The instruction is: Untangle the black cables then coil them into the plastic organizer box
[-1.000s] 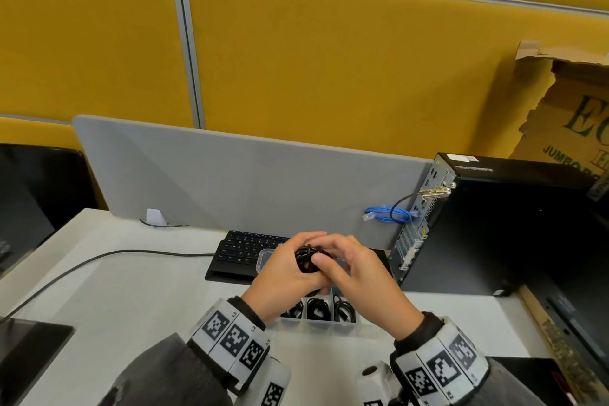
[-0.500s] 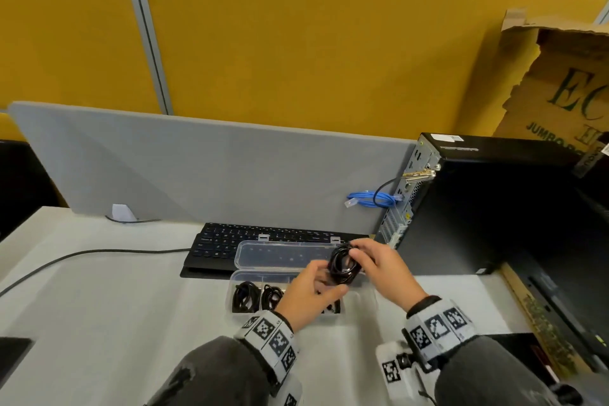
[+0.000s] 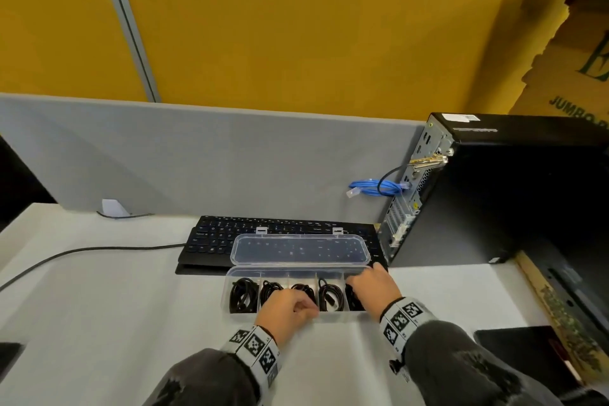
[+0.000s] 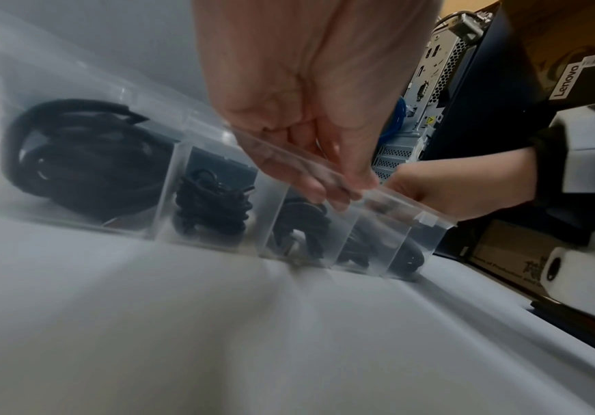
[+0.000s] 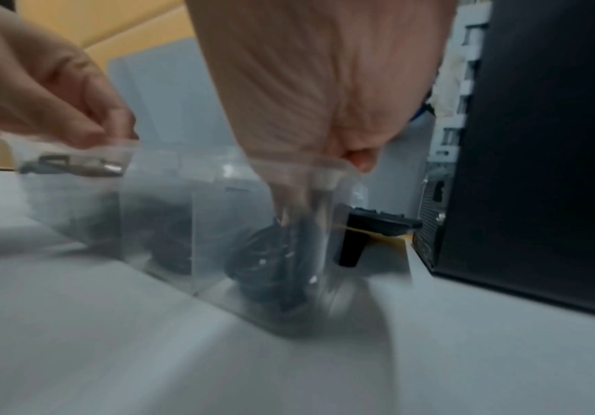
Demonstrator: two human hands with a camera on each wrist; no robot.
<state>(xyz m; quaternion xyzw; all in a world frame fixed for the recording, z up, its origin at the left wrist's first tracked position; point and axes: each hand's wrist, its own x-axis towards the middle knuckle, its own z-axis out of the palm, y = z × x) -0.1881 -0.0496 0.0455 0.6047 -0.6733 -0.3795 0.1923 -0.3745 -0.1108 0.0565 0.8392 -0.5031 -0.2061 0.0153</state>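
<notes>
The clear plastic organizer box [image 3: 342, 315] lies on the white table with its lid [image 3: 300, 249] folded back over the keyboard. Its compartments hold coiled black cables [image 3: 243, 294]. My left hand [image 3: 286, 308] pinches the box's front rim near the middle; the left wrist view shows the fingers [image 4: 324, 179] over that rim [image 4: 395, 213]. My right hand [image 3: 372, 283] reaches into the rightmost compartment. In the blurred right wrist view its fingers [image 5: 288, 196] point straight down onto a black coil [image 5: 271, 261] on the compartment floor.
Behind the box is a black keyboard [image 3: 214, 237], with a grey divider [image 3: 197, 158] beyond it. A black PC tower [image 3: 494, 201] with a blue cable [image 3: 375, 186] stands close on the right. A thin black cord [image 3: 82, 252] crosses the table at left. A dark pad [image 3: 527, 356] lies front right.
The coil that both hands held above the box has gone down into the rightmost compartment under my right hand. My left hand has let go of it and moved to the box's front rim.
</notes>
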